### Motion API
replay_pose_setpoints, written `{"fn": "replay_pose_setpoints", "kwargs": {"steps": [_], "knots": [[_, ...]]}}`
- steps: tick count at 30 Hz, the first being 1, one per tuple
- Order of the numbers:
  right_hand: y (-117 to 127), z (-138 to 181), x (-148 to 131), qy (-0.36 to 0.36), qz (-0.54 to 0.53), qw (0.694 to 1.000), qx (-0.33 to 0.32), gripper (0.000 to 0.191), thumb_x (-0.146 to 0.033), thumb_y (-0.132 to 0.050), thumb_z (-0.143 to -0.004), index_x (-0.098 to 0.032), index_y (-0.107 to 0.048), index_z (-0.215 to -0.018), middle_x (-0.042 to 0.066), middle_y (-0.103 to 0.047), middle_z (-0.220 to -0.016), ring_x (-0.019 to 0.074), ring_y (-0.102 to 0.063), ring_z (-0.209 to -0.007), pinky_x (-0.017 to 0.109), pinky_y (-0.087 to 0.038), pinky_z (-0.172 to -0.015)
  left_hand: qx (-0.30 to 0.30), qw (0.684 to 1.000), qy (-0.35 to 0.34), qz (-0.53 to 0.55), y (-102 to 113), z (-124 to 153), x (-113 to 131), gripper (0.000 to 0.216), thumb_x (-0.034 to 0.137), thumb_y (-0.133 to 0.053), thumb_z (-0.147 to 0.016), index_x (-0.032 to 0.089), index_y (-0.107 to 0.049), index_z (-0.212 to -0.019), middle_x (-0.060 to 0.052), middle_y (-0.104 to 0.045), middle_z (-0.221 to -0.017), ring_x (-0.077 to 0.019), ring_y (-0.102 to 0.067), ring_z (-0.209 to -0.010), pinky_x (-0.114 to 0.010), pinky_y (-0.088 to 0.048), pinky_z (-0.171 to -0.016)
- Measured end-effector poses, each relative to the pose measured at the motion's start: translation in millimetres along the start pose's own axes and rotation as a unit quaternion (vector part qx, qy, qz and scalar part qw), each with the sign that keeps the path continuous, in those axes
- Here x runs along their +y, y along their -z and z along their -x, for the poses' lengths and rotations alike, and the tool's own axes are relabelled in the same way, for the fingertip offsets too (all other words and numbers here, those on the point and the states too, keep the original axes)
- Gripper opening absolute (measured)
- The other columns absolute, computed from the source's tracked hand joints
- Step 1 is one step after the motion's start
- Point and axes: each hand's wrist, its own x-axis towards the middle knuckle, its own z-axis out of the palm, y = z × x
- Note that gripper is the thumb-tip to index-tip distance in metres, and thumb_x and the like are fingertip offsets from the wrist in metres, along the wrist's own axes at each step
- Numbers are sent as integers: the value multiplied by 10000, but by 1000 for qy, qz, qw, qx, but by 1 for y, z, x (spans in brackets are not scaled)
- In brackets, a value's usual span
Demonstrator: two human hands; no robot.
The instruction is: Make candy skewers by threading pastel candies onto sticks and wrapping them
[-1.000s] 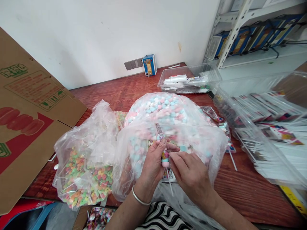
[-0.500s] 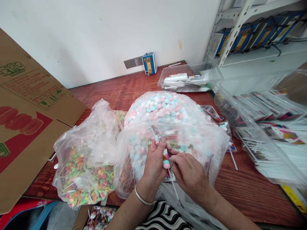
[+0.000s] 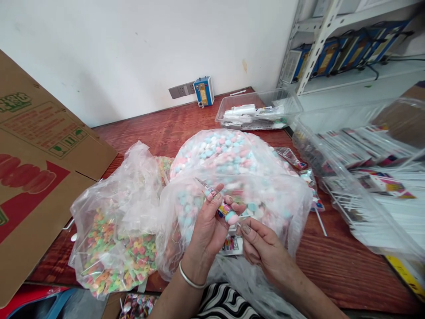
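Observation:
My left hand (image 3: 208,226) is closed around a small, narrow printed candy bag (image 3: 223,207), its pointed end toward the upper left. A pink and blue marshmallow (image 3: 231,217) shows at the bag's lower right end. Close beside that end, my right hand (image 3: 262,243) pinches a thin white stick (image 3: 245,216), mostly hidden by the fingers; I cannot tell whether it enters the marshmallow. Under and behind both hands lies a big clear plastic bag (image 3: 229,153) full of pink, blue and white marshmallows. A printed packet (image 3: 230,243) lies below my hands.
Left stands a clear bag of colourful ring candies (image 3: 133,252) beside a cardboard box (image 3: 59,133). Clear plastic bins with sticks and packets (image 3: 392,195) stand right, another bin (image 3: 259,113) at the back. A filled candy bag (image 3: 312,184) lies on the red-brown table (image 3: 335,270).
My left hand has turned, tipping the candy bag more sideways. The white stick that hung down below the candy is now up at my right fingertips, and my right hand has moved slightly lower.

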Motion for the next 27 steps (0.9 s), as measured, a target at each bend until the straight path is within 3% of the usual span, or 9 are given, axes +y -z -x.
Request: {"fn": "replay_pose_setpoints", "kwargs": {"steps": [2,5,10,13,16,20,22,25,27], "knots": [[0,1,0,16,25,1000,-2,342,-544,-522,-920,-211,-516,-846,-131,-270,-474,67,-169,-392,197,-193,-388,6,1000,21,14,-1,0,-1,340,247,-657,-863,163,-566,-1180,-5,-596,-813,-135,-634,-740,-390,-548,-870],[0,4,-1,102,204,973,38,300,-457,-441,-979,-202,-531,-849,-85,-381,-524,90,-301,-418,216,-245,-417,25,999,7,21,-5,2,-8,286,268,-655,-868,168,-587,-1126,7,-590,-782,-128,-634,-713,-391,-550,-870],[1,7,-5,267,472,833,108,200,-273,-416,-981,-179,-588,-941,13,-609,-684,162,-565,-581,265,-379,-552,14,1000,-20,17,-10,4,-20,286,318,-690,-840,171,-615,-1074,-6,-619,-785,-165,-660,-783,-371,-546,-852],[-2,5,-11,240,431,866,76,222,-274,-391,-1000,-195,-584,-925,-9,-590,-680,142,-533,-567,246,-389,-547,21,998,-43,27,-5,-2,-14,364,324,-734,-805,181,-610,-1117,-32,-663,-902,-180,-667,-885,-337,-538,-850],[-5,3,-15,183,350,917,51,240,-360,-435,-990,-206,-580,-877,-12,-558,-697,140,-492,-601,245,-401,-574,30,995,-86,32,0,-9,-4,367,291,-745,-802,201,-613,-1132,38,-602,-757,-93,-606,-677,-265,-540,-755],[-6,4,-6,25,137,990,-27,333,-518,-464,-959,-216,-544,-841,-93,-343,-516,98,-275,-421,220,-305,-426,14,994,-88,71,1,-10,4,245,331,-711,-841,187,-640,-1026,99,-406,-570,-32,-405,-460,-200,-501,-607],[-5,5,1,-48,34,995,-75,353,-552,-439,-959,-223,-525,-863,-135,-220,-461,82,-153,-365,211,-260,-377,5,992,-54,118,0,-8,4,246,378,-707,-840,177,-638,-964,102,-362,-553,-26,-380,-449,-191,-499,-606],[-2,7,7,13,117,991,-69,347,-518,-405,-984,-215,-523,-861,-120,-287,-467,88,-226,-364,219,-289,-395,25,987,-20,160,-3,-7,-1,278,424,-715,-822,173,-620,-893,103,-343,-548,-21,-372,-448,-198,-513,-642],[-1,9,7,164,317,934,-18,303,-394,-393,-1010,-195,-551,-845,-53,-461,-544,114,-398,-446,240,-334,-463,63,987,-23,148,-4,-8,-5,288,434,-717,-816,178,-607,-887,101,-355,-544,-30,-385,-449,-207,-509,-627]]}}
